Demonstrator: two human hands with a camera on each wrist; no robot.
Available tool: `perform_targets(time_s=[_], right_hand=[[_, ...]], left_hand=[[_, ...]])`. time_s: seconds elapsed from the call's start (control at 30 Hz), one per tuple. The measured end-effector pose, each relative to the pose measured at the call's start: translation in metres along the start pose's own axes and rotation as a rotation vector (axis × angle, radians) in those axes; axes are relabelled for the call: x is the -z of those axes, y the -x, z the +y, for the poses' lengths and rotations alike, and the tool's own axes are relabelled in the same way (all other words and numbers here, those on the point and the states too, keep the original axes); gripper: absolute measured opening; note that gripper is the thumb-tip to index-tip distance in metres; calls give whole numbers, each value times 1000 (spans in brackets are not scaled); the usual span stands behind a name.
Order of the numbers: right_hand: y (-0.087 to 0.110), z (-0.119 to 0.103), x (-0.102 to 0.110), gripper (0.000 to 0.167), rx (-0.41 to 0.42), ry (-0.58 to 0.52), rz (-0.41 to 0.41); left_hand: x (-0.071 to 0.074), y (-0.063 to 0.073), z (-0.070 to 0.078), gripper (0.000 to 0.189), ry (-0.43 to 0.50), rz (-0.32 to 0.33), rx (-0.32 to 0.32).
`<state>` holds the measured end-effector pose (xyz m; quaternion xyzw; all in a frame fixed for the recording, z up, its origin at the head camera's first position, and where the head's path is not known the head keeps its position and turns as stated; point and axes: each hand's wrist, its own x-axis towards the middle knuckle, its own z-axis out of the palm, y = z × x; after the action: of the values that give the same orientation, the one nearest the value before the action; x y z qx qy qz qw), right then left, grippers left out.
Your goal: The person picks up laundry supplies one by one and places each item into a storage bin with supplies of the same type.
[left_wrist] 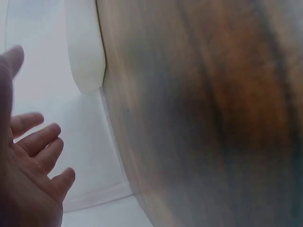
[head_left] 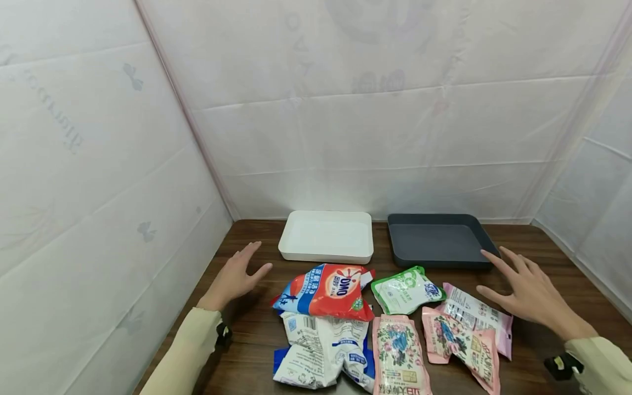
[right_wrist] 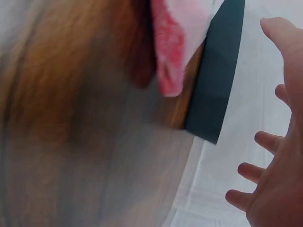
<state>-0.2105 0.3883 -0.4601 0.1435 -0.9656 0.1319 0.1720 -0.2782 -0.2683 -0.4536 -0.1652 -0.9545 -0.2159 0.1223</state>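
Observation:
My left hand (head_left: pixel 236 281) hovers over the left side of the table, fingers spread and holding nothing, beside a red and blue OMO detergent bag (head_left: pixel 326 291). On the right, my right hand (head_left: pixel 525 285) is spread with nothing in it, near the front right corner of the dark grey tray (head_left: pixel 439 262) and a pink-purple packet (head_left: pixel 481 312). Between the hands lie a green and white pouch (head_left: pixel 407 291), two pink floral packets, one flat (head_left: pixel 399 354) and one crumpled (head_left: pixel 464 345), and a white and blue bag (head_left: pixel 321 351) partly under the detergent bag.
A white tray (head_left: pixel 326 258) stands at the back of the dark wooden table (head_left: pixel 257 340), left of the grey one. White sheeting (head_left: pixel 316 137) walls in the back and both sides. Dark bands (head_left: pixel 563 365) sit on both wrists.

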Motion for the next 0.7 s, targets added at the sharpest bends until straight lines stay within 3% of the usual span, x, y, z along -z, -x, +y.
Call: perform_targets(time_s=[0.37, 0.7], right_hand=[[-28, -27, 6, 89, 83, -46, -63], [-55, -59, 4, 87, 237, -85, -72]], left_hand=[[-1, -21, 6, 79, 125, -37, 64], [-9, -36, 9, 86, 193, -93, 121]])
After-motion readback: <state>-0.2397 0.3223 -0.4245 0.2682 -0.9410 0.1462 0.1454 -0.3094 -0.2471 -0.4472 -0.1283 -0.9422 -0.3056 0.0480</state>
